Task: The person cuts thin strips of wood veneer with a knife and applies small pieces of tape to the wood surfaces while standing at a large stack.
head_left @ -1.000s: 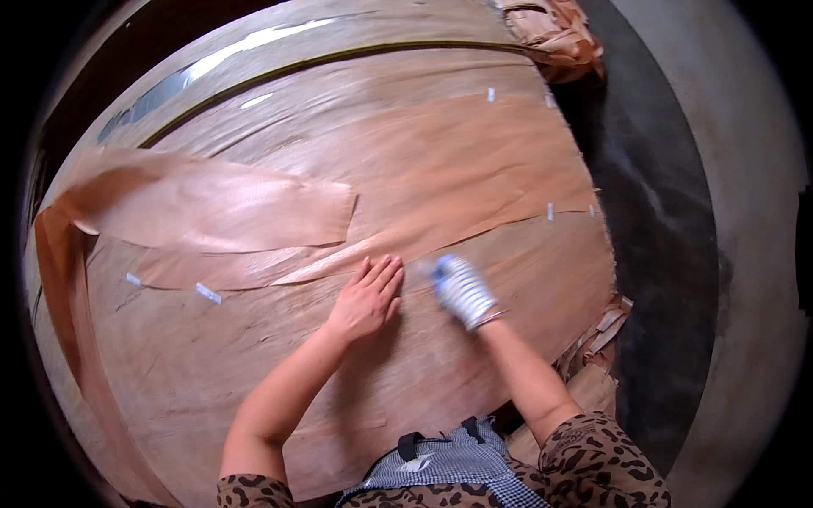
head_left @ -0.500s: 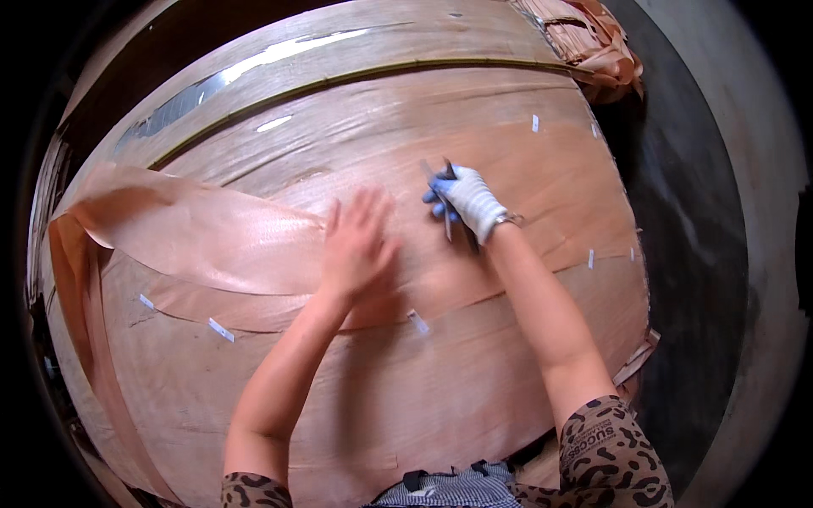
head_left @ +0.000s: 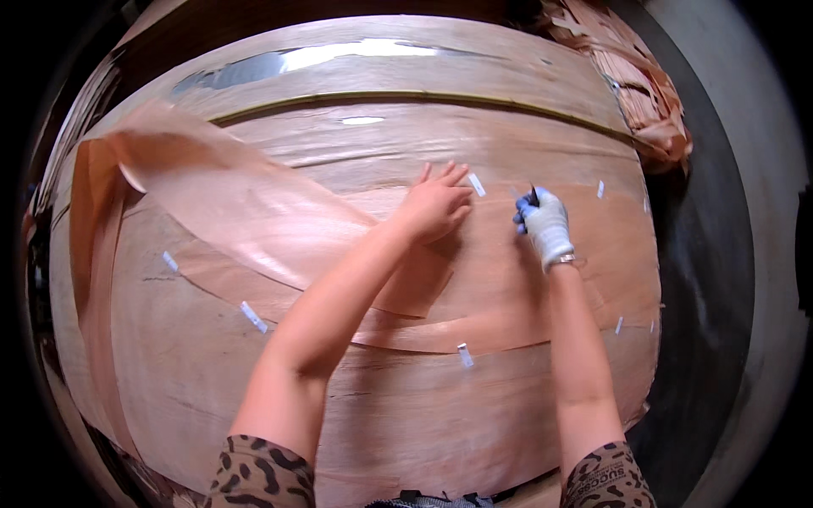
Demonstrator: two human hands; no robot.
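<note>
Legible print found in one place: dark block lettering (head_left: 623, 476) on the outer side of the leopard-print right sleeve (head_left: 584, 487), below its hem. One line is larger; the finer lines beside it are too small to read.

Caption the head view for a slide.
Bare left hand, gloved right hand gripping a dark tool, over wood veneer with white tape strips.

"Upper area?"
"One stick (head_left: 364, 94): long, thin, yellowish, lying crosswise, curved in this view."
"Upper right corner?"
"One heap of scraps (head_left: 650, 102): pinkish-orange, crumpled, layered, beside the stick's right end."
"Right side?"
"Floor (head_left: 707, 288): dark grey, pale smudges. Outside it, one lighter grey band (head_left: 775, 212), material unclear."
"Left edge?"
"One stack of thin sheets (head_left: 74, 140): dim, edges showing."
</note>
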